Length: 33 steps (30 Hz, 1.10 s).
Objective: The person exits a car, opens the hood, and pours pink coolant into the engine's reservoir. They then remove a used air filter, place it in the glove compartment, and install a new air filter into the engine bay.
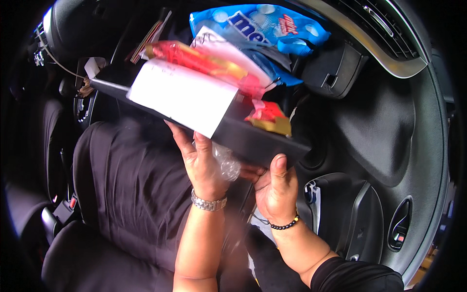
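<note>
My left hand (202, 165), with a silver metal-band watch or bracelet at the wrist, grips the near side of a long black tray (258, 143) from below. My right hand (278, 187), wearing a black beaded bracelet, grips the tray's right end, thumb against its wall. The tray tilts down to the right. A white paper (182, 95) lies over its near edge. Behind the paper are a red-and-gold packet (194, 58) and another white sheet with handwriting; a smaller red-and-gold packet (270, 118) sits at the right. Crumpled clear plastic (227, 164) hangs beside my left hand.
This is a car interior. A blue printed plastic bag (262, 29) lies beyond the tray, beside a black box-shaped part with a latch (335, 68). The door (379, 121) curves along the right, its handle (400, 228) low down. A dark-covered seat (131, 190) fills the lower left.
</note>
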Motion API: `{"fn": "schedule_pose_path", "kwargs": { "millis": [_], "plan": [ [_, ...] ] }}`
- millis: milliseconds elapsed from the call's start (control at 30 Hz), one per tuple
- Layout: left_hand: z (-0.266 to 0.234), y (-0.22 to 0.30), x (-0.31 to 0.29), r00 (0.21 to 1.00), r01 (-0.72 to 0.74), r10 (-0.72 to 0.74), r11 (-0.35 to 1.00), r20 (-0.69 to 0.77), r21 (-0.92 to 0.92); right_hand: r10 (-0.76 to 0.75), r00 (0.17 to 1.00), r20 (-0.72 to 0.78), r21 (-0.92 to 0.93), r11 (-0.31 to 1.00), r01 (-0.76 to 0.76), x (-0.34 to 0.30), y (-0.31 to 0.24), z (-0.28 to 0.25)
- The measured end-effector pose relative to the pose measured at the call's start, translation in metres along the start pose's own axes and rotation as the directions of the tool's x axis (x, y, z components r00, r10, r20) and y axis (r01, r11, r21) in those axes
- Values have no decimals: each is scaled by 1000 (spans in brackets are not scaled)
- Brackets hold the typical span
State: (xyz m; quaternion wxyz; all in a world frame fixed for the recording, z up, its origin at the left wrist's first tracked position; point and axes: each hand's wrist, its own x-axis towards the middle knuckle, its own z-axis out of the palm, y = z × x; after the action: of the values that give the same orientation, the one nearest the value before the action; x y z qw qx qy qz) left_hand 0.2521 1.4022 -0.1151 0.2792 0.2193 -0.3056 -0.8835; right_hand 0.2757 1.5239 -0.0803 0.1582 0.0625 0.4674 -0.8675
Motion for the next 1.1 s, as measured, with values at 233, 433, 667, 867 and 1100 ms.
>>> {"fn": "schedule_pose_path", "kwargs": {
  "millis": [233,433,667,867,1100],
  "plan": [
    [90,41,16,998,-37,29,989,55,142,-63,963,-261,-55,997,50,24,-67,52],
    [54,29,21,977,-210,186,914,102,347,-97,977,-188,-262,964,45,9,-49,42],
    [-27,26,-73,989,-146,100,640,107,755,146,989,-21,-162,976,-148,-60,32,-7],
    [0,56,-101,772,-634,263,246,579,733,22,956,-294,-337,933,-125,-49,43,-13],
    [102,122,103,498,-858,-194,-251,845,448,-384,915,120,-830,468,305,-44,117,12]
  ]
}}
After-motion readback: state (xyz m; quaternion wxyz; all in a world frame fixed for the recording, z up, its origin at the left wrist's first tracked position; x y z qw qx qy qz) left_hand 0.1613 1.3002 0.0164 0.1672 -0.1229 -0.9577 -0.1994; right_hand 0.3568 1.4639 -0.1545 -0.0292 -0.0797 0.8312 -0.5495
